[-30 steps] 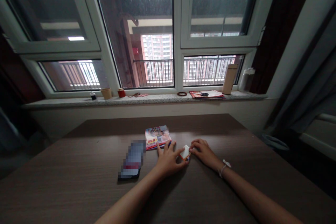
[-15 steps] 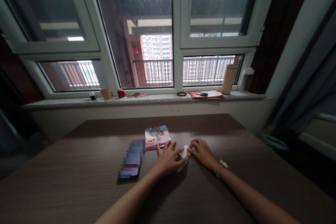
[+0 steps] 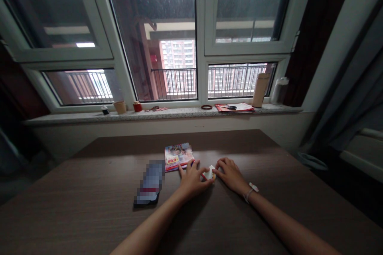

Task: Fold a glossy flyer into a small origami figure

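Both my hands rest near the middle of the dark wooden table (image 3: 89,215). Between them lies a small white folded paper piece with an orange edge (image 3: 210,173). My left hand (image 3: 191,181) has its fingers spread on the tabletop, and its thumb presses the paper's left side. My right hand (image 3: 229,173) pinches the paper's right edge with curled fingers; a white band sits on that wrist. A colourful stack of printed paper (image 3: 178,156) lies just beyond my left fingertips.
A dark phone (image 3: 151,185) lies left of my left hand. On the stone windowsill (image 3: 179,113) stand a small cup (image 3: 120,106), a red pot (image 3: 137,106), a red booklet (image 3: 235,107), a tall tan flask (image 3: 259,89) and a jar (image 3: 279,91). A curtain hangs at right.
My hands have closed in slightly on the paper piece, which now looks smaller and more folded. Nothing else on the table has moved.
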{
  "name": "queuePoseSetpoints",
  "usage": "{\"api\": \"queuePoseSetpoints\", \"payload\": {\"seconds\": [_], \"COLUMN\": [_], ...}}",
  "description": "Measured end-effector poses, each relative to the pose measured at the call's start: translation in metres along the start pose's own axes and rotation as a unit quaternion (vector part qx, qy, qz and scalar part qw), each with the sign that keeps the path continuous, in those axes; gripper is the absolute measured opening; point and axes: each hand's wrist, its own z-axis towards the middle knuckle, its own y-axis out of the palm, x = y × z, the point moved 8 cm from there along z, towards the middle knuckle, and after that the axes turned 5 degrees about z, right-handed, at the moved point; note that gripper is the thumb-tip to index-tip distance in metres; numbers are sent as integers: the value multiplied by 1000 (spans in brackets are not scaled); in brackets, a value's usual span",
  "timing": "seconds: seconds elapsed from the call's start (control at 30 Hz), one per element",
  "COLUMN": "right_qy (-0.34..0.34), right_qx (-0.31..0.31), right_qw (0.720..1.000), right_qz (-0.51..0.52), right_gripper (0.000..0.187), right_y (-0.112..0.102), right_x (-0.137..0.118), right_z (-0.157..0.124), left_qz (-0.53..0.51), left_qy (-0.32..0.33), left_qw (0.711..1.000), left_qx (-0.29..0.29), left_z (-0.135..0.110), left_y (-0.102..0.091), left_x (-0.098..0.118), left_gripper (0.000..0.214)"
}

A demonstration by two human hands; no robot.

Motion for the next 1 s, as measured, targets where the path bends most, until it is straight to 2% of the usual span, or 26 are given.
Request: {"api": "queuePoseSetpoints", "payload": {"seconds": [0.3, 0.6, 0.8, 1.0], "right_qy": [20, 43, 42, 42], "right_qx": [0, 4, 9, 7], "right_qw": [999, 998, 999, 999], "right_qz": [-29, -34, -30, -34], "right_gripper": [22, 21, 19, 19], "right_y": [0, -3, -3, -3], "right_x": [-2, -4, -3, -3], "right_z": [-1, -3, -2, -2], "left_qz": [-6, -4, -3, 5], "left_qy": [-5, 7, 29, 18], "left_qw": [1000, 1000, 999, 999], "left_qx": [-8, 14, 30, 33], "left_z": [1, 1, -4, -6], "left_y": [2, 1, -4, -6], "left_x": [0, 0, 9, 12], "left_gripper": [45, 44, 41, 43]}}
